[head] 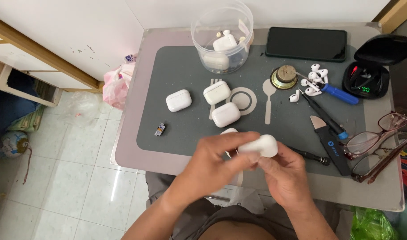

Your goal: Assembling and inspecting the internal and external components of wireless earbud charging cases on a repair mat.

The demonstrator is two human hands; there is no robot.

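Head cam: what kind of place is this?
Probably a home repair bench for earbuds: white charging cases on a grey mat, loose earbuds beside a blue-handled screwdriver, tiled floor below.

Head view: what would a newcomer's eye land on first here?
Both hands, left hand and right hand, meet at the near table edge around a white earbud case. Three more white cases lie on the grey mat beyond. A clear tub stands at the far edge.
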